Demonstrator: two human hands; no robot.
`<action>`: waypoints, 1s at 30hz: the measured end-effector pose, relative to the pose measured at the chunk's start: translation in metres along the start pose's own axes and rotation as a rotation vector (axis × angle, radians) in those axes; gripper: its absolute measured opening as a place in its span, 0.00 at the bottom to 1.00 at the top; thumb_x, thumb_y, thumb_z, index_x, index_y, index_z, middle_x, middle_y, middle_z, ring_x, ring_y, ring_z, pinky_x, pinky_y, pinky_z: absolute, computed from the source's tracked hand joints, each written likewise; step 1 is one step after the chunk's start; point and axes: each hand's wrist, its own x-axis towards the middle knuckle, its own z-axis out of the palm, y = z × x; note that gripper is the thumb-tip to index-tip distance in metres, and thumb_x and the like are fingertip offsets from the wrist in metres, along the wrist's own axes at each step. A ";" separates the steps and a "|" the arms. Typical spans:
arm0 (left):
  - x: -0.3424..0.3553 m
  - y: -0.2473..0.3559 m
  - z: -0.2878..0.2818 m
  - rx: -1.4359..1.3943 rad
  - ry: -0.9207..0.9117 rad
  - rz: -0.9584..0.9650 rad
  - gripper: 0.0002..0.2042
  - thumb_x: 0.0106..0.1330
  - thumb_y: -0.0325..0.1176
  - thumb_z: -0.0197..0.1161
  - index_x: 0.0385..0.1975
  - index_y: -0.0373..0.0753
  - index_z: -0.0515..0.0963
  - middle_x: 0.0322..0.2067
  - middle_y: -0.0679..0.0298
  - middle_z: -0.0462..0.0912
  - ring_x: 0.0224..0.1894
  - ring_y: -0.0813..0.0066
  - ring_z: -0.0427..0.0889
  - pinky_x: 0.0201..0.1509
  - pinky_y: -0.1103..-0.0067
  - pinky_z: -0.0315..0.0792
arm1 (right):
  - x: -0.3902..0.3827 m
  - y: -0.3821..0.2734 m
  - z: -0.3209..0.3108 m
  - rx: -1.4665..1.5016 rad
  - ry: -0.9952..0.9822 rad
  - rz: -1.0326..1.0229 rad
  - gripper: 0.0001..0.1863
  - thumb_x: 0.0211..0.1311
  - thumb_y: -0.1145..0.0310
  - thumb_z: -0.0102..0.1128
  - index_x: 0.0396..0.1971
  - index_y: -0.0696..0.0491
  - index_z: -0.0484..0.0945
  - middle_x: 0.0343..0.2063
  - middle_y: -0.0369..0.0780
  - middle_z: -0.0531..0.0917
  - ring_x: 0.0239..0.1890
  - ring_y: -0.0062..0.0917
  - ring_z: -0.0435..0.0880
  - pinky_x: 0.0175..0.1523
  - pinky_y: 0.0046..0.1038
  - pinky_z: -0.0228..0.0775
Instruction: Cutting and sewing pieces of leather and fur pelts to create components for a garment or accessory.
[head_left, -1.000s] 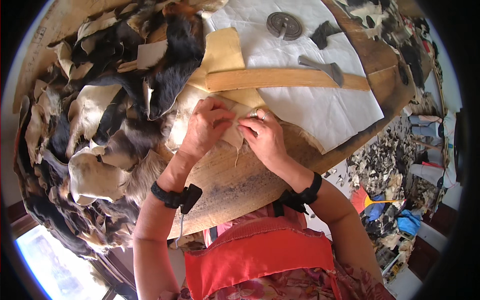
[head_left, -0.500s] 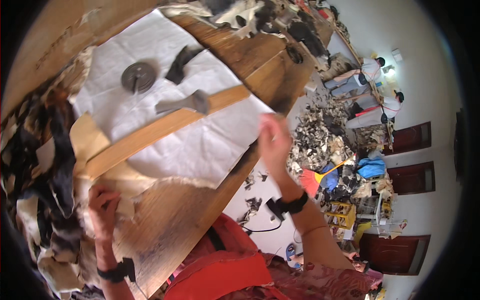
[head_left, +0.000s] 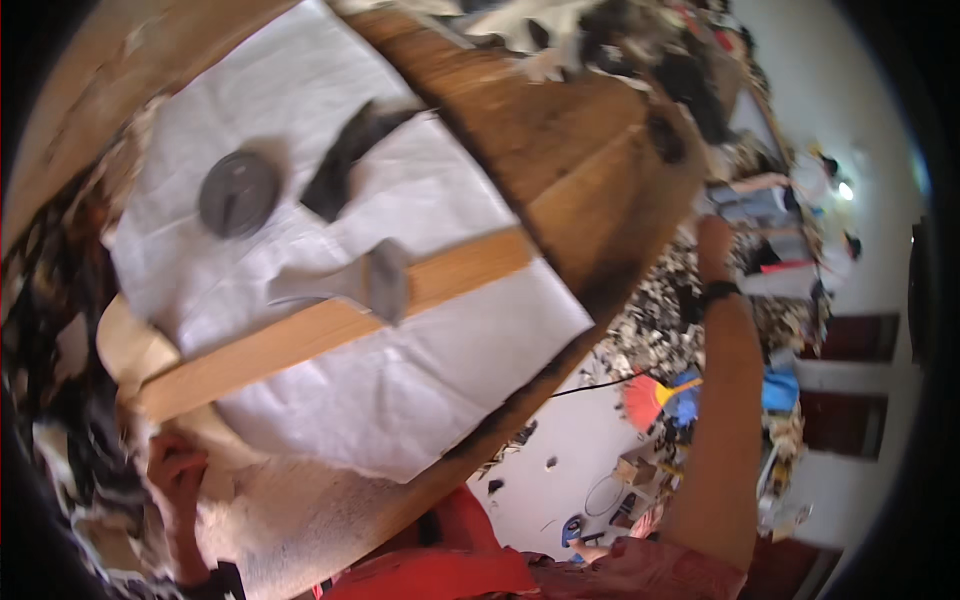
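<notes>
My left hand (head_left: 178, 470) is at the near left edge of a wooden table, its fingers curled beside a tan sheet (head_left: 225, 440); whether they pinch anything is hidden. Far out to the right, past the table edge, reaches my right hand (head_left: 713, 245), small and blurred, its fingers unclear. A creased white sheet (head_left: 400, 400) covers much of the table. Across it lies a flat wooden strip (head_left: 300, 345), with a grey flared object (head_left: 385, 280) resting over it. Farther back on the sheet sit a round dark grey disc (head_left: 239, 194) and a dark scrap (head_left: 340, 165).
Dark and pale hide-like pieces (head_left: 70, 340) heap along the left; more scraps (head_left: 600, 40) lie at the far end. On the floor to the right are a scrap pile (head_left: 640, 325) and a red broom (head_left: 643, 402). Two people (head_left: 800, 200) stand beyond.
My right hand has swung away from the white sheet's corner, outward to the far right. My left hand stays near the tan sheet. The view has shifted closer over the table.
</notes>
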 end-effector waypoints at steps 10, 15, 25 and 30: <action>0.016 0.018 0.014 -0.181 -0.030 0.059 0.09 0.49 0.22 0.76 0.31 0.40 0.87 0.36 0.65 0.80 0.42 0.68 0.78 0.43 0.74 0.74 | -0.032 -0.112 -0.191 0.987 0.143 0.175 0.16 0.74 0.59 0.54 0.52 0.50 0.83 0.45 0.36 0.87 0.42 0.22 0.83 0.47 0.28 0.75; 0.025 0.006 0.027 -0.269 -0.021 0.140 0.10 0.51 0.19 0.74 0.32 0.40 0.87 0.37 0.66 0.78 0.42 0.71 0.78 0.44 0.77 0.73 | -0.243 -0.367 -0.422 1.780 -0.435 -0.521 0.10 0.69 0.75 0.53 0.45 0.57 0.82 0.40 0.38 0.84 0.45 0.26 0.81 0.52 0.32 0.72; 0.018 -0.007 0.028 -0.285 0.044 0.200 0.08 0.53 0.21 0.72 0.32 0.41 0.87 0.36 0.67 0.78 0.43 0.69 0.77 0.47 0.76 0.73 | -0.322 -0.511 -0.462 1.392 -0.260 -0.863 0.10 0.62 0.76 0.62 0.41 0.46 0.82 0.30 0.40 0.85 0.31 0.39 0.85 0.36 0.36 0.77; 0.018 -0.007 0.028 -0.298 0.031 0.182 0.09 0.53 0.21 0.72 0.33 0.42 0.88 0.36 0.67 0.78 0.44 0.69 0.77 0.47 0.75 0.72 | -0.321 -0.513 -0.464 1.394 -0.249 -0.835 0.09 0.62 0.75 0.61 0.41 0.45 0.82 0.31 0.40 0.85 0.32 0.39 0.85 0.36 0.37 0.78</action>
